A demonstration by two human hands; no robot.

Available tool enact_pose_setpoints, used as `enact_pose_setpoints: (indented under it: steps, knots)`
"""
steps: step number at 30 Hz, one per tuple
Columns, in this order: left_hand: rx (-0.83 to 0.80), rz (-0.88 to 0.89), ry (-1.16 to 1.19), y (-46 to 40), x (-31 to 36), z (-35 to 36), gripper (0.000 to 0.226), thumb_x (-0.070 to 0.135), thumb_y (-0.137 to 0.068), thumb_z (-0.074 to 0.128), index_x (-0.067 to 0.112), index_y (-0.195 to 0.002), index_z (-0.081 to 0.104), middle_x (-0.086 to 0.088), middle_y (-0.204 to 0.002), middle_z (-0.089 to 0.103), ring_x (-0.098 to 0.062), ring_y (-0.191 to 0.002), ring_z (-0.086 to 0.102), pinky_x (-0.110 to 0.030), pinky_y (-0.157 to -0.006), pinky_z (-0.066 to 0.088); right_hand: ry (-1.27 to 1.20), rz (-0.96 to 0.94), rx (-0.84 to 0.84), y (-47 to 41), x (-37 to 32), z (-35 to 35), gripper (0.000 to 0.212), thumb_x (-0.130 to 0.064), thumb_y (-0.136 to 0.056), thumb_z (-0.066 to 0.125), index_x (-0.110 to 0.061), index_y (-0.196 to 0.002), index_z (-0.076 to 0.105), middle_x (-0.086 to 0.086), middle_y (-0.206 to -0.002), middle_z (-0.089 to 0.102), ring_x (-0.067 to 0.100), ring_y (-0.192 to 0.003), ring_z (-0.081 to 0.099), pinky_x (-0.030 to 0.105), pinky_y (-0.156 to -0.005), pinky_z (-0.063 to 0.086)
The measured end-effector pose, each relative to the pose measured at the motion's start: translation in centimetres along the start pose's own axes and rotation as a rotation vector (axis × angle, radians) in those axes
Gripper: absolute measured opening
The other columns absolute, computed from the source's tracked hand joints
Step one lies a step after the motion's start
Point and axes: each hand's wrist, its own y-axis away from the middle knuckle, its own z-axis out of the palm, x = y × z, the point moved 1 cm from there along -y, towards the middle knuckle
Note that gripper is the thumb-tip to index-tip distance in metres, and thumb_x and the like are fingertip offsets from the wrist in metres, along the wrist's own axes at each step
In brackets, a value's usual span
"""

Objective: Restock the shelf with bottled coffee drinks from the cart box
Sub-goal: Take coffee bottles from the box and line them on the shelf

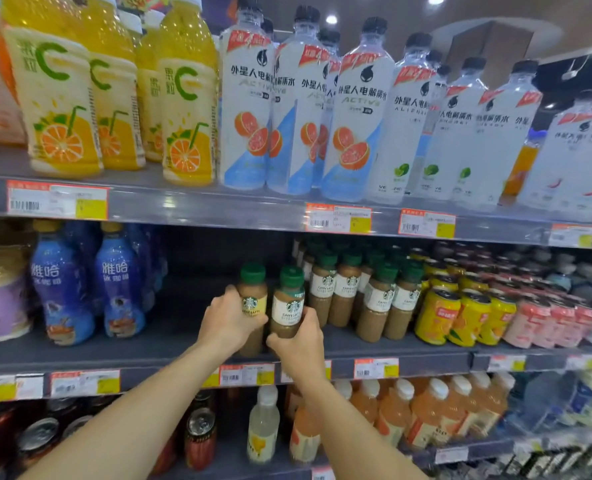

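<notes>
Left hand: wrapped round a coffee bottle with a yellow label, which stands upright on the middle shelf.
Right hand: gripping the low part of a coffee bottle with a white label, just right of the first and touching it.
Row of coffee bottles: same green caps, standing right of the two held bottles.
Blue bottles: left of the held bottles, past a gap.
Yellow cans: right of the coffee row.
</notes>
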Motion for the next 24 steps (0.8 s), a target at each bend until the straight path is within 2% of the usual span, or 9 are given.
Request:
enact_pose_setpoints:
  steps: [6,9,13,15,19,22,24]
  knots:
    - [-0.013,0.01,0.01,-0.1,-0.3,0.2,0.051,0.041,-0.069,0.083,0.015,-0.102,0.055,-0.006,-0.099,0.068,-0.028,-0.094,0.064,-0.041,-0.079,0.055,0.053,0.042,0.043,-1.1,0.9,-3.0,0.053,-0.016,-0.071,0.078,-0.022,-0.114,0.048,-0.003,-0.106,0.059,0.015,-0.097,0.059,0.03,-0.08,0.049]
    - [-0.02,0.006,0.018,-0.2,-0.4,0.2,0.051,0.041,-0.069,0.083,0.014,-0.101,0.055,-0.006,-0.1,0.067,-0.027,-0.094,0.064,-0.039,-0.077,0.055,0.107,0.041,0.146,-1.8,1.8,-5.2,0.05,-0.016,-0.07,0.079,-0.018,-0.112,0.05,0.001,-0.108,0.058,0.017,-0.097,0.059,0.03,-0.078,0.049]
    - [-0.014,0.01,0.022,-0.1,-0.5,0.2,0.05,0.04,-0.07,0.083,0.014,-0.103,0.055,-0.006,-0.101,0.067,-0.027,-0.094,0.063,-0.036,-0.075,0.053,0.279,0.071,0.299,-2.2,2.6,-7.3,0.051,-0.023,-0.074,0.079,-0.011,-0.115,0.052,0.004,-0.124,0.04,0.022,-0.109,0.049,0.033,-0.091,0.044]
    - [-0.01,0.013,0.018,0.0,-0.4,0.2,0.05,0.039,-0.071,0.082,0.015,-0.105,0.053,-0.006,-0.103,0.066,-0.027,-0.096,0.063,-0.036,-0.075,0.052,0.353,0.078,0.323,-2.3,2.5,-7.7,0.051,-0.025,-0.077,0.078,-0.008,-0.118,0.051,0.008,-0.131,0.037,0.027,-0.116,0.046,0.033,-0.092,0.042]
    - [-0.021,0.011,0.015,0.1,-0.3,0.2,0.051,0.038,-0.072,0.082,0.015,-0.108,0.054,-0.006,-0.106,0.066,-0.025,-0.097,0.062,-0.034,-0.074,0.051,0.287,0.022,0.333,-2.5,2.6,-7.5,0.063,-0.017,-0.081,0.075,-0.011,-0.134,0.042,0.009,-0.132,0.045,0.028,-0.12,0.049,0.035,-0.095,0.043]
    - [-0.021,0.014,0.025,0.1,-0.2,0.2,0.052,0.038,-0.072,0.082,0.014,-0.11,0.055,-0.005,-0.107,0.066,-0.025,-0.098,0.062,-0.034,-0.075,0.051,0.227,0.004,0.384,-2.5,2.8,-7.3,0.059,-0.012,-0.081,0.074,-0.012,-0.131,0.042,0.007,-0.127,0.053,0.026,-0.119,0.052,0.037,-0.096,0.044]
    - [-0.024,0.017,0.026,0.2,-0.2,0.2,0.052,0.037,-0.072,0.082,0.014,-0.109,0.054,-0.005,-0.106,0.065,-0.025,-0.098,0.062,-0.035,-0.075,0.052,0.223,0.009,0.402,-2.5,2.9,-7.2,0.055,-0.011,-0.082,0.074,-0.011,-0.128,0.043,0.007,-0.126,0.052,0.027,-0.118,0.052,0.036,-0.095,0.043]
